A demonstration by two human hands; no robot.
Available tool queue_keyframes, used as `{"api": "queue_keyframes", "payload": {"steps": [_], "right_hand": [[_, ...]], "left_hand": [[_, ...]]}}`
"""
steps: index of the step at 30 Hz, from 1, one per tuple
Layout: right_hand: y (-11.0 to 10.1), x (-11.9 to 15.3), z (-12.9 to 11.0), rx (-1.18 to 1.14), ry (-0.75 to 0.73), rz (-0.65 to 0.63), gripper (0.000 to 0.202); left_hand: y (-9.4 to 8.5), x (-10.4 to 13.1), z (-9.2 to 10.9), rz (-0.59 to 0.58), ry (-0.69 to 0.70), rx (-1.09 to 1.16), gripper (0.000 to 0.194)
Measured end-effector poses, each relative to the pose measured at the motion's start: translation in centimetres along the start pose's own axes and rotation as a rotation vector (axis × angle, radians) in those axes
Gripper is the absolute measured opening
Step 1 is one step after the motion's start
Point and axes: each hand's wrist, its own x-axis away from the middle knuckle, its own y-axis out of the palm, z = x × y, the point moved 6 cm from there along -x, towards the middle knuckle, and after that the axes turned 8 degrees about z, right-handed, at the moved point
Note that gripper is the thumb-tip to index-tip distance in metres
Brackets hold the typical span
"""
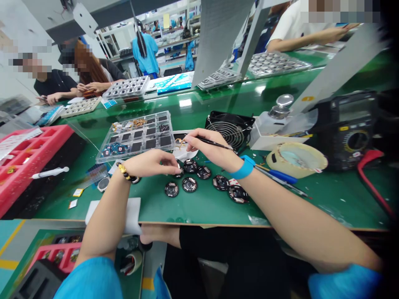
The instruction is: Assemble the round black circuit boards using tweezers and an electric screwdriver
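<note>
Blue sleeve (90, 280) | right hand (218, 156) pinching dark tool (215, 143), axis crosswise, tip left | left hand (149, 162) curled, hold unclear

From the head camera we look forward and down onto the green surface (207, 211), our left hand (160, 161) and right hand (208, 143) near, the white-shirted co-worker (288, 27) farther off.

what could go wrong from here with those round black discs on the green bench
The bare right forearm passes beside two of the round black discs, so it might nudge them. The slim black tool in the right hand might slip and scratch something. The clear plastic compartment tray lies close to the left hand, so a knock might jumble its small parts.
</note>
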Motion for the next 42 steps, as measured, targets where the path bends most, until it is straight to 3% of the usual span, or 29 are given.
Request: {"api": "queue_keyframes", "payload": {"steps": [3, 6, 12, 17, 24, 27, 33, 37, 42], "right_hand": [[0.0, -0.1, 0.3, 0.035, -0.002, -0.001, 0.029], [-0.1, -0.2, 0.8, 0.054, 0.015, -0.006, 0.028], [0.0, -0.3, 1.3, 0.036, 0.031, -0.051, 0.026], [0.4, -0.1, 2.0, -0.107, 0.164, -0.093, 0.025], [0.4, -0.2, 2.4, -0.357, 0.259, -0.031, 0.049], [-0.1, -0.4, 2.1, -0.269, 0.149, 0.050, 0.048], [-0.8, 0.8, -0.9, 0.151, -0.348, 0.257, 0.020], [0.4, 1.9, -1.8, 0.363, -0.588, 0.181, 0.013], [1.3, 2.3, -1.2, 0.552, -0.659, 0.122, 0.016]], "left_hand": [[-1.7, -0.2, -0.4, 0.245, -0.054, 0.151, 0.032], [-2.3, -0.4, -0.5, 0.372, -0.071, 0.237, 0.035], [-2.3, -0.7, -0.6, 0.440, -0.059, 0.285, 0.032], [-2.8, -0.8, -1.0, 0.525, -0.073, 0.348, 0.029], [-3.6, -0.6, -1.4, 0.672, -0.080, 0.474, 0.025], [-3.8, -0.6, -1.5, 0.712, -0.060, 0.464, 0.023], [-1.9, -1.5, -1.2, 0.622, -0.031, 0.296, 0.020], [-0.8, -1.9, -0.8, 0.592, 0.005, 0.141, 0.017], [-0.1, -1.9, -0.3, 0.574, 0.023, -0.008, 0.014]]}}
